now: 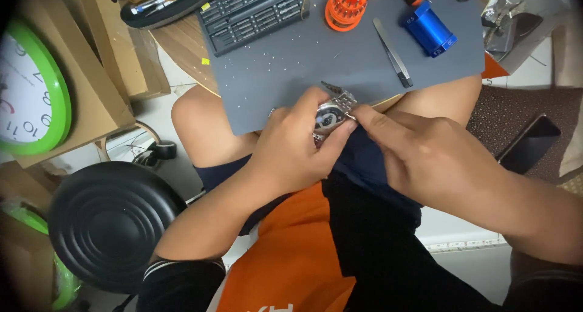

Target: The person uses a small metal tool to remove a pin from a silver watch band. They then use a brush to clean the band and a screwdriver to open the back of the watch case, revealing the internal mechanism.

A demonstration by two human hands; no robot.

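Observation:
A silver metal wristwatch [332, 113] with a dark dial and a link bracelet sits at the near edge of the grey work mat [364, 51]. My left hand [291, 151] wraps around the watch from the left, thumb and fingers closed on its case. My right hand [419, 151] comes in from the right and pinches the watch's right side beside the bracelet with its fingertips. Part of the watch is hidden under my fingers.
On the mat lie grey tweezers [393, 52], a blue cylindrical tool [430, 27], an orange round holder [347, 6] and a dark screwdriver bit tray [252, 11]. A green-rimmed wall clock [30, 90] and a black round stool [109, 224] are at the left. A dark phone [528, 143] lies at the right.

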